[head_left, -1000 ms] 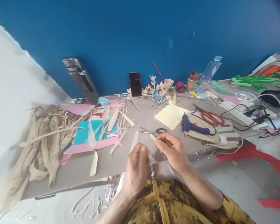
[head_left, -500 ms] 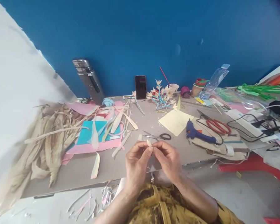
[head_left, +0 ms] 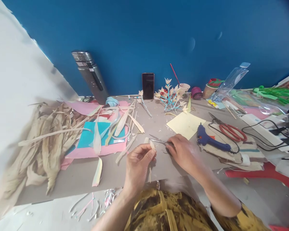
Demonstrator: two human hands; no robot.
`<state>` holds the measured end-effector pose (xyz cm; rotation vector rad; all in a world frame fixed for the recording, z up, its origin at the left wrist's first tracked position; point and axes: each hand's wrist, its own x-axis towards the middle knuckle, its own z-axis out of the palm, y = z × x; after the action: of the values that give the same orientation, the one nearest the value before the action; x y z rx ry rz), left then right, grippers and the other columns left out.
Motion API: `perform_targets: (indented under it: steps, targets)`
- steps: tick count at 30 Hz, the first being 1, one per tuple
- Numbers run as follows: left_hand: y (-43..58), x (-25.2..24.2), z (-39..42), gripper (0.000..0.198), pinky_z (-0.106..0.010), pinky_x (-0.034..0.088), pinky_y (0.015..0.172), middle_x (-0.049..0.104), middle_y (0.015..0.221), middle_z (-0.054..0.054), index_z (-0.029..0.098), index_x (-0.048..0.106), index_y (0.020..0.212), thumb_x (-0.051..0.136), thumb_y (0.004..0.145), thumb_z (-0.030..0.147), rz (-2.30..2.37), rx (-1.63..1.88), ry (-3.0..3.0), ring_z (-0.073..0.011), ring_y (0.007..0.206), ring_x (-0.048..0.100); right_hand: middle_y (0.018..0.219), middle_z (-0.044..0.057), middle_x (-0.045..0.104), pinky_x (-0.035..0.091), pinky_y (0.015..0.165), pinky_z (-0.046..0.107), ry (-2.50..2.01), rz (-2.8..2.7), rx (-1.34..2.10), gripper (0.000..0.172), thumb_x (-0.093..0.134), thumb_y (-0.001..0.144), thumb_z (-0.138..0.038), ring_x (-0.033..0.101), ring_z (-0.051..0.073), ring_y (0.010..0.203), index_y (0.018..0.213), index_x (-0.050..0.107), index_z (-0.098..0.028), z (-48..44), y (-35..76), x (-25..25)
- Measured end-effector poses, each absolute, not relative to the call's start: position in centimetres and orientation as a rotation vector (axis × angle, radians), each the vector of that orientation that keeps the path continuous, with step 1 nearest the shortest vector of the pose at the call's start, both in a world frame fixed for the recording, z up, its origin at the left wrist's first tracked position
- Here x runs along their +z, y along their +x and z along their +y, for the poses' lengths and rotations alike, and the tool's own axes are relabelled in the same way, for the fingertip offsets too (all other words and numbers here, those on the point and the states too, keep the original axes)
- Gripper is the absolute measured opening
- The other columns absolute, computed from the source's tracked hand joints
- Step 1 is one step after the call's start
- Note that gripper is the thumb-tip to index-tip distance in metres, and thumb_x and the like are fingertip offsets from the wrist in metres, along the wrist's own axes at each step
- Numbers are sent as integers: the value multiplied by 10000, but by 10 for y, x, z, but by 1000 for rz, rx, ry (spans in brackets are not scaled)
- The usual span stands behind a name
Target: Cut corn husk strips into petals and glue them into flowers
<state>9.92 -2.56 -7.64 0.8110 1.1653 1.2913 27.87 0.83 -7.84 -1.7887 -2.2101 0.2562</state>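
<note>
Between thumb and forefinger, my left hand (head_left: 137,166) pinches a small pale piece of dried husk (head_left: 152,145), its tip pointing up. My right hand (head_left: 186,155) is closed over the handles of a small pair of scissors (head_left: 158,141) lying on the table. Their blades point left, just beyond the husk piece, and the fingers hide the handle loops. Behind them stands a bunch of husk flowers on blue stems (head_left: 170,99). One more husk flower on a stem (head_left: 144,104) lies left of it.
Dried husks (head_left: 44,144) pile up at left, beside blue paper (head_left: 85,138) and husk strips. A blue glue gun (head_left: 213,142) and red-handled scissors (head_left: 232,132) lie right, near a power strip (head_left: 260,130). At the back stand a flask (head_left: 92,78), a phone (head_left: 148,86) and a plastic bottle (head_left: 232,81).
My right hand has left the husk piece, moved right and closed over the small scissors. My left hand still holds the piece, at nearly the same spot. The view has shifted slightly.
</note>
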Motion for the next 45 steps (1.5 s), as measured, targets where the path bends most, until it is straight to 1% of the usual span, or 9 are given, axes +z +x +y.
perform_targets:
  steps: [3,7,12,16,19,22,27,34,45]
  targets:
    - [96,-78,-27,146,-222,445,600,622,633,15,168,669,780,772,735,262,1138,1293,797,-99,592,544,991,95,646,429,736,316,-1875,-2271,237,126,540,951,-267,642,254,935,974,636,-189,7,284,-77]
    - [91,-82,-28,148,-225,440,607,614,645,14,172,655,771,745,778,289,1119,1295,794,-96,592,544,1049,98,646,422,723,311,-1924,-2283,254,159,599,912,-274,659,252,944,1038,637,-185,4,292,-78]
    - [90,-78,-27,157,-217,430,605,605,644,14,175,646,761,754,776,288,995,1286,664,-92,594,532,924,87,687,377,630,302,-1967,-2240,345,110,604,891,-269,661,246,816,949,654,-190,4,299,-73]
    - [92,-71,-26,181,-211,424,585,616,645,6,169,646,754,797,729,265,906,1259,528,-95,594,536,782,62,700,364,552,279,-1748,-1734,1060,231,567,926,-403,560,159,564,974,643,-190,-3,305,-75]
    - [95,-69,-25,195,-205,423,580,601,622,11,163,651,747,818,704,254,888,1288,509,-92,585,530,919,98,699,369,537,252,-1228,-1360,1588,453,718,803,-546,528,126,596,1033,651,-161,-14,301,-82]
    - [98,-66,-25,184,-204,424,589,592,616,19,169,649,755,813,706,236,879,1326,522,-93,587,534,890,80,654,348,554,240,-965,-1267,1801,599,794,683,-626,490,122,648,1017,662,-146,-24,285,-87]
    - [101,-61,-26,145,-220,427,606,596,642,10,176,618,747,748,777,232,833,1334,576,-101,605,531,657,-8,485,257,537,241,-1030,-1334,1639,556,729,712,-687,373,113,620,760,593,-150,-32,260,-85]
    - [105,-57,-26,158,-222,419,608,595,655,17,176,594,748,741,781,223,830,1360,565,-98,596,518,579,-40,432,219,487,235,-1080,-1372,1619,535,727,722,-664,326,89,532,708,564,-154,-42,247,-81]
    - [105,-56,-29,167,-227,411,601,567,622,16,175,582,718,727,790,218,850,1354,577,-106,590,508,560,-47,409,222,481,233,-1103,-1375,1594,522,738,718,-645,313,89,526,669,538,-166,-43,246,-83]
